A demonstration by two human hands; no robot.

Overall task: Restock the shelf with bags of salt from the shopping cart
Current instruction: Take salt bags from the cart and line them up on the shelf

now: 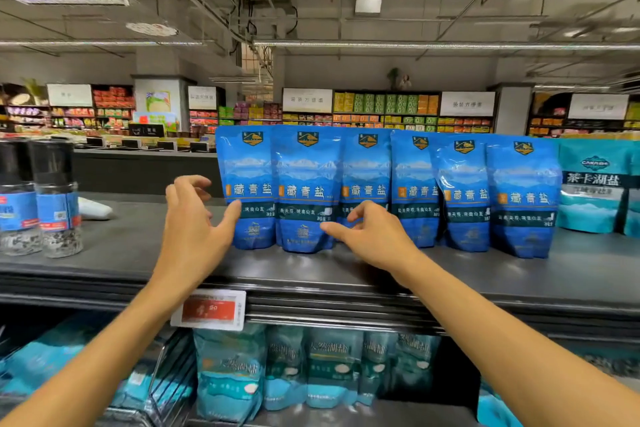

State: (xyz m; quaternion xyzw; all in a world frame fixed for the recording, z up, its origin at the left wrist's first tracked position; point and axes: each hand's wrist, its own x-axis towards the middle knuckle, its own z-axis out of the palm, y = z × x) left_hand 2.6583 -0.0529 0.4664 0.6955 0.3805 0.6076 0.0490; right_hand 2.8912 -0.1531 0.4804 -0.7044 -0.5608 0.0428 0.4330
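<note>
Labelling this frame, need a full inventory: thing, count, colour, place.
blue salt bags: six, blue, upright in a row on the top shelf
teal bags: at least two, teal, right of that row
grinders: two, clear with black caps, shelf left
white object: one, lying behind the grinders
shelf: dark grey
price tag: one, red and white, shelf edge
lower bags: several, teal, shelf below
left hand: open, thumb touching the leftmost bag
right hand: open, at the second and third bags
</note>
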